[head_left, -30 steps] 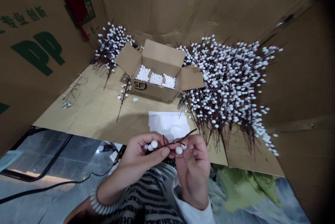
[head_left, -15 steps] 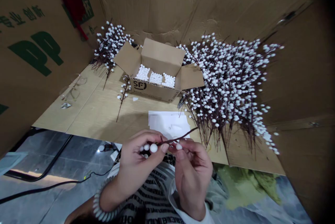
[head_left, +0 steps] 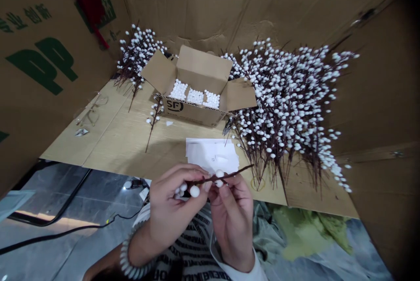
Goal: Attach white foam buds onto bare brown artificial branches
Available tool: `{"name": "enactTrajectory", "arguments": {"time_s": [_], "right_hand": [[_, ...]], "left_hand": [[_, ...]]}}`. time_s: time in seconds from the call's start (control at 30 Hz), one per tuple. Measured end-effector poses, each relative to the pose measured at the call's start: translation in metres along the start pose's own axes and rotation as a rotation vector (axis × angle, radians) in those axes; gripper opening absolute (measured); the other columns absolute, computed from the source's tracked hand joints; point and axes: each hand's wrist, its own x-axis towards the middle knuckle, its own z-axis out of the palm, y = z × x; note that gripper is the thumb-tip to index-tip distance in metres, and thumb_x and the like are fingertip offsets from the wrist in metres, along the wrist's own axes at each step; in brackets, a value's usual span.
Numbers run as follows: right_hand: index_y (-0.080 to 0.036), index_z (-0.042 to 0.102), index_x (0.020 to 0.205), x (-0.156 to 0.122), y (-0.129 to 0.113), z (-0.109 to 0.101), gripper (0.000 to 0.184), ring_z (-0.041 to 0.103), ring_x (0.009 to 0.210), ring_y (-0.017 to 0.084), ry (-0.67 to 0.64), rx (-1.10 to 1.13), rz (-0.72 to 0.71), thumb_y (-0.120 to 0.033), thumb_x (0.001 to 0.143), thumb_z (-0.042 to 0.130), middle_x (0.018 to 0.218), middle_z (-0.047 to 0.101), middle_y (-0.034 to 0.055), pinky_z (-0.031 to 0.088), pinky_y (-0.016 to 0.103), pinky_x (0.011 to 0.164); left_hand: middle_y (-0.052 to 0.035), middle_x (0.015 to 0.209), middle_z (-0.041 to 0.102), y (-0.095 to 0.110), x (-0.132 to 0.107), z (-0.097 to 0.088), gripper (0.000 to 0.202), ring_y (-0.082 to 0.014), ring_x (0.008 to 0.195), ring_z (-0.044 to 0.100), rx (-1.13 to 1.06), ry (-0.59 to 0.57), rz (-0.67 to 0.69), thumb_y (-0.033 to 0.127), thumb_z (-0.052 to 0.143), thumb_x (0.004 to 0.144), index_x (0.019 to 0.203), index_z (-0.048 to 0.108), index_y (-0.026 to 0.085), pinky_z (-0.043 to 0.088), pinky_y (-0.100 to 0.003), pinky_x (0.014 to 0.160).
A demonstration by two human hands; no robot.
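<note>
Just in front of my body, both hands are closed on one artificial berry branch [head_left: 240,170], its thin brown stem pointing up to the right. My left hand [head_left: 175,204] pinches it between thumb and fingers, with several white berries showing at the palm and beside the thumb. My right hand [head_left: 232,219] grips farther along the stem, its thumb and fingertips by two white berries [head_left: 219,174]. The fingertips partly hide the stem. Beyond the hands lie white papers [head_left: 210,152] and an open cardboard box [head_left: 193,114] holding white berries in sections.
A large pile of finished-looking berry branches [head_left: 285,106] covers the right of the board, with a smaller bunch [head_left: 136,53] at back left. A single branch [head_left: 152,123] lies left of the box, pliers [head_left: 227,127] to its right. Glasses [head_left: 90,112] rest at left. Cardboard walls [head_left: 203,5] surround the board.
My right hand has shifted left, closer to my left hand. The white berries at its fingertips now sit up against the stem, where one was below it before.
</note>
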Motion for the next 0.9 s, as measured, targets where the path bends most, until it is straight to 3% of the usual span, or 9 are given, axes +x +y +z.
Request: {"name": "enactTrajectory", "arguments": {"time_s": [0.27, 0.6, 0.9], "right_hand": [[-0.024, 0.071, 0.076, 0.0000, 0.0005, -0.0008, 0.008, 0.066, 0.067, 0.011, 0.023, -0.038, -0.004, -0.027, 0.072, 0.077, 0.073, 0.071, -0.0014, 0.056, 0.022, 0.059], [-0.023, 0.070, 0.071, 0.0028, -0.0004, -0.0022, 0.013, 0.064, 0.061, 0.011, 0.061, -0.100, -0.065, -0.025, 0.066, 0.082, 0.068, 0.070, -0.0014, 0.056, 0.021, 0.057], [-0.023, 0.068, 0.064, 0.0030, 0.0019, -0.0046, 0.015, 0.065, 0.062, 0.012, 0.089, -0.079, -0.061, -0.027, 0.063, 0.083, 0.070, 0.070, -0.0015, 0.056, 0.023, 0.056]], "left_hand": [[-0.0039, 0.073, 0.074, -0.0006, -0.0021, -0.0004, 0.012, -0.0160, 0.066, 0.070, 0.062, 0.014, 0.055, 0.008, 0.071, 0.072, 0.076, 0.069, 0.019, 0.058, -0.025, 0.061], [-0.0026, 0.073, 0.076, -0.0012, 0.0009, -0.0041, 0.012, -0.0171, 0.064, 0.071, 0.194, -0.050, 0.170, 0.010, 0.069, 0.074, 0.079, 0.068, 0.021, 0.054, -0.028, 0.059], [-0.0011, 0.077, 0.076, -0.0056, -0.0031, -0.0017, 0.019, -0.0163, 0.067, 0.071, 0.178, -0.052, 0.215, 0.007, 0.070, 0.071, 0.084, 0.068, 0.021, 0.053, -0.028, 0.060]]}}
